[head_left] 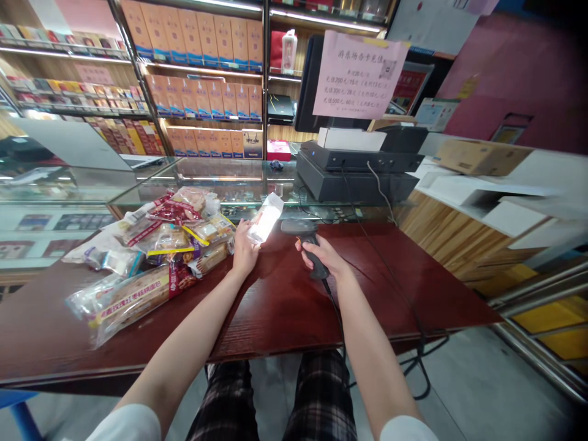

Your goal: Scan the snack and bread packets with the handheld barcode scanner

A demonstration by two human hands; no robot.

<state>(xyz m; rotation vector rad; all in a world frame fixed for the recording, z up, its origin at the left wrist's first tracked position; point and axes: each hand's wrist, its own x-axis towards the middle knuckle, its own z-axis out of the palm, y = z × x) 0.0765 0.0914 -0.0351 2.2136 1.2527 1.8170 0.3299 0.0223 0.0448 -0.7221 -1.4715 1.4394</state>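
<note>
My left hand [245, 248] is closed round a small pack [267, 218] whose face is washed out by bright light, so I cannot read its kind. My right hand [327, 254] grips a black barcode scanner [316, 257] by its handle, fingers wrapped round it. The scanner's head faces the lit pack, a short gap apart. Left of my left hand lies a pile of bagged breads [169, 236] in clear, red and yellow wrappers. One long bread loaf [133, 301] in a clear bag with a red label lies nearest me.
The dark red table [285, 318] carries the scanner's cable [337, 306]. Beyond it stand a glass display case [220, 168] and a black cash drawer [358, 184]. A pink notice [358, 73] hangs on a monitor. White boxes [523, 214] stand at the right.
</note>
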